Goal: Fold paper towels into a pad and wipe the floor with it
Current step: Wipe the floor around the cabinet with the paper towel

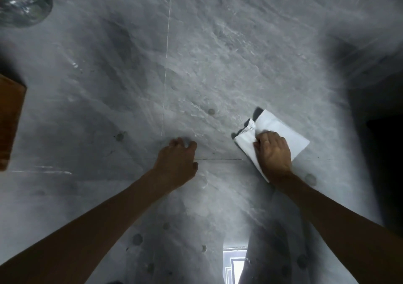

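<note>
I'd keep my right hand [273, 153] pressed flat, gripping the folded white paper-towel pad [283, 131], sweeping the grey marbled floor [196, 65], while my empty, loosely curled left hand [177, 161] braces, seemingly fingertips down.

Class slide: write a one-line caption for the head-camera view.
Right hand presses a folded paper towel pad onto the grey tiled floor; left hand braces beside it.

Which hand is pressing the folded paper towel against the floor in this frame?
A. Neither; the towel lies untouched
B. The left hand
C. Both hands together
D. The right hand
D. The right hand lies on top of the white paper towel pad, pressing it to the grey floor, while the left hand rests on bare floor, apart from the pad.
</note>
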Action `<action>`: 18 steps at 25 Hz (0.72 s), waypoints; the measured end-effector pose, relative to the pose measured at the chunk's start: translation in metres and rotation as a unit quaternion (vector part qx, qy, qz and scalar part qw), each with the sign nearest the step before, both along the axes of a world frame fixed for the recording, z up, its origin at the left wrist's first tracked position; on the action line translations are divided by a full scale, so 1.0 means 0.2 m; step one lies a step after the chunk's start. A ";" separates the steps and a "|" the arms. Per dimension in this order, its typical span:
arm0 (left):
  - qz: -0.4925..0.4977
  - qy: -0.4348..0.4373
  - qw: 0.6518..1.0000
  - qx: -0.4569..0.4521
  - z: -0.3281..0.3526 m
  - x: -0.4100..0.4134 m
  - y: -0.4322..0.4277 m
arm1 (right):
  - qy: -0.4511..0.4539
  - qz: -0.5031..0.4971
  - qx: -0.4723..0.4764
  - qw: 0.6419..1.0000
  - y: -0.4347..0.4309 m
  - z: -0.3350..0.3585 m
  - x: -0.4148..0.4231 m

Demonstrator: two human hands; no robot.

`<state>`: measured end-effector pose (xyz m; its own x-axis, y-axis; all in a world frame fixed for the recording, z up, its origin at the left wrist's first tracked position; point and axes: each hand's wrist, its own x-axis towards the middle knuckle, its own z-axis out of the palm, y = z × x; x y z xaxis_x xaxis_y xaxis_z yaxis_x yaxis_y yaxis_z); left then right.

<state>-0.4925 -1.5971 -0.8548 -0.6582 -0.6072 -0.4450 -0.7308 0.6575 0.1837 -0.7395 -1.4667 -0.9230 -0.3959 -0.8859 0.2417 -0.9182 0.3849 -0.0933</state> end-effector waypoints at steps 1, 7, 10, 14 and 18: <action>0.006 0.011 1.000 -0.014 0.00 0.02 0.00 | -0.003 -0.051 0.003 0.999 -0.05 0.00 -0.03; 0.075 0.067 0.995 -0.019 0.02 0.17 -0.06 | -0.106 -0.148 0.035 0.983 -0.67 0.09 0.28; 0.115 0.096 0.988 -0.042 0.06 0.22 -0.10 | -0.060 0.110 -0.027 0.992 -0.79 0.09 0.73; 0.141 0.115 0.983 -0.036 0.05 0.29 -0.11 | -0.028 0.351 0.067 0.934 -0.63 0.09 0.50; 0.078 0.070 0.995 -0.001 0.01 0.29 -0.08 | -0.134 -0.147 0.060 0.978 -0.46 0.13 -0.04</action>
